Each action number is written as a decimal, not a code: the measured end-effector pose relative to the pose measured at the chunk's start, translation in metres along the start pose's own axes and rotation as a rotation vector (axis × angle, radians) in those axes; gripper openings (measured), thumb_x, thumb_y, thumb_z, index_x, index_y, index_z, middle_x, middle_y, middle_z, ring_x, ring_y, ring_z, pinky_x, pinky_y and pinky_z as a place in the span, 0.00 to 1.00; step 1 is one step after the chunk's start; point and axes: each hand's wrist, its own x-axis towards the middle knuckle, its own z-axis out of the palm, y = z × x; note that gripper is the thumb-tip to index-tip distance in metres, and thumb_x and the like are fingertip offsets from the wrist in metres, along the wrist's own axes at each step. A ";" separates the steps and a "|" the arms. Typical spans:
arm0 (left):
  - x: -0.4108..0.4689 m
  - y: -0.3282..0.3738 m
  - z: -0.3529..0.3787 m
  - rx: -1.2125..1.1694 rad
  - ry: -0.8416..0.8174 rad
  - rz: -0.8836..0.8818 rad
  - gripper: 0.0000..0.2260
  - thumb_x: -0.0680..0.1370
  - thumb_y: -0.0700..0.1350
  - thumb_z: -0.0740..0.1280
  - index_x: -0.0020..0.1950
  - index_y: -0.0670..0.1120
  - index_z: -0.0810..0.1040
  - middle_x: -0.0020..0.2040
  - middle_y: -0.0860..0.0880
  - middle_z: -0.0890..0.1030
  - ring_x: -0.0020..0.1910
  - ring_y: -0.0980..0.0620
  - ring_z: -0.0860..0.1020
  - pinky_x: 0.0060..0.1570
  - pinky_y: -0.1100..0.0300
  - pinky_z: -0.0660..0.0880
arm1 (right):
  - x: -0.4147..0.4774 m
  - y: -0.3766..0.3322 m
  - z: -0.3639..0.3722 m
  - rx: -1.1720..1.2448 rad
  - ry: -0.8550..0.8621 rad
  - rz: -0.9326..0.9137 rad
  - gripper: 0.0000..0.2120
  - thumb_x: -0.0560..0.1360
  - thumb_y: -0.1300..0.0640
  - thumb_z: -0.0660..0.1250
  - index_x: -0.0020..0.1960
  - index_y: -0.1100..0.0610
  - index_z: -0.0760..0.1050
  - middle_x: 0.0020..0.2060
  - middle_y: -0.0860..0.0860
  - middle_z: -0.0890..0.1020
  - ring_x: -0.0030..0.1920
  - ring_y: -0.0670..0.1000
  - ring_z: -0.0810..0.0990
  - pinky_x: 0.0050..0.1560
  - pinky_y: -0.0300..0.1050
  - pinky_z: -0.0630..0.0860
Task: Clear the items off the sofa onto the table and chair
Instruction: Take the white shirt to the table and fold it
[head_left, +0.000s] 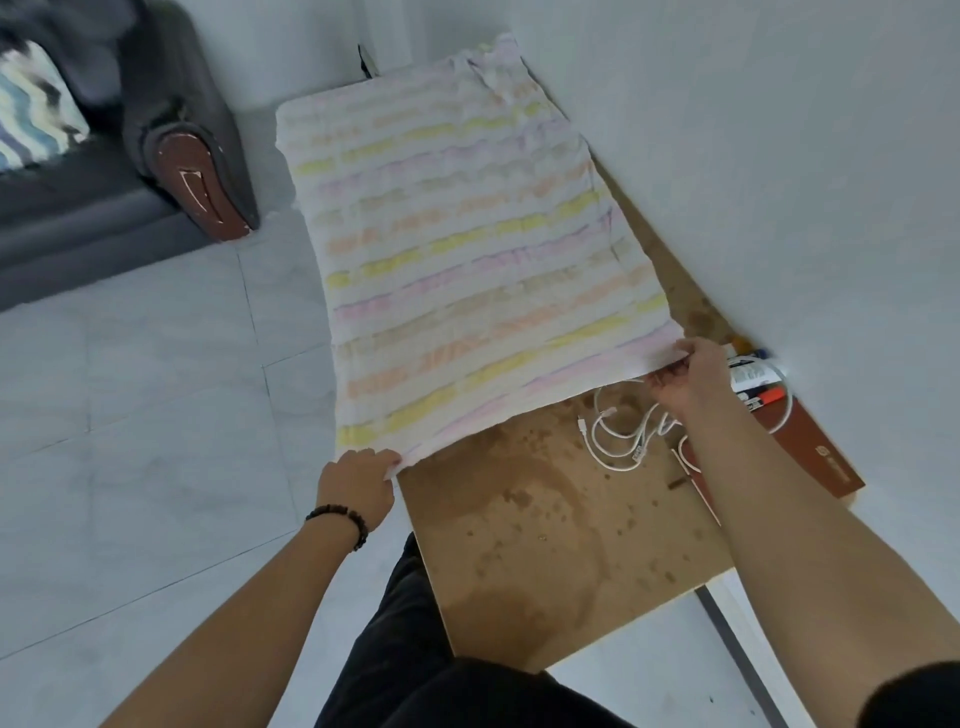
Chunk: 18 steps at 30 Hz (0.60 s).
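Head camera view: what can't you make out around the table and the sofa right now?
Head view: the table surface under the striped cloth is covered by it.
Head view: the markers by the wall are partly behind the right hand; labels blurred.
Head view: the white cable passes behind the right forearm.
Head view: the sofa is cut by the left edge; only a zigzag cushion shows.

A white cloth (457, 249) with pastel yellow, pink and orange stripes lies spread flat over the far half of the brown table (530, 545). The dark grey sofa (104, 208) stands apart at the left.
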 end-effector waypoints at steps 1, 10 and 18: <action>0.001 0.002 0.002 0.010 -0.071 -0.015 0.18 0.79 0.45 0.57 0.67 0.57 0.72 0.54 0.52 0.79 0.53 0.50 0.77 0.51 0.57 0.71 | 0.003 0.001 0.000 -0.033 -0.029 0.016 0.16 0.77 0.60 0.59 0.63 0.61 0.73 0.53 0.55 0.79 0.50 0.54 0.79 0.45 0.45 0.78; 0.040 0.037 -0.003 -0.021 0.060 -0.058 0.23 0.81 0.59 0.50 0.65 0.49 0.75 0.63 0.44 0.73 0.64 0.44 0.68 0.64 0.45 0.64 | 0.037 0.011 0.000 -0.509 0.103 -0.218 0.15 0.76 0.70 0.59 0.60 0.59 0.74 0.59 0.61 0.79 0.53 0.56 0.79 0.49 0.48 0.79; 0.096 0.084 0.025 -0.089 -0.067 -0.010 0.39 0.68 0.78 0.35 0.72 0.61 0.25 0.74 0.46 0.24 0.72 0.42 0.25 0.68 0.31 0.31 | 0.067 0.003 0.014 -0.130 -0.025 0.046 0.19 0.80 0.46 0.63 0.61 0.59 0.77 0.54 0.57 0.84 0.53 0.56 0.83 0.53 0.52 0.81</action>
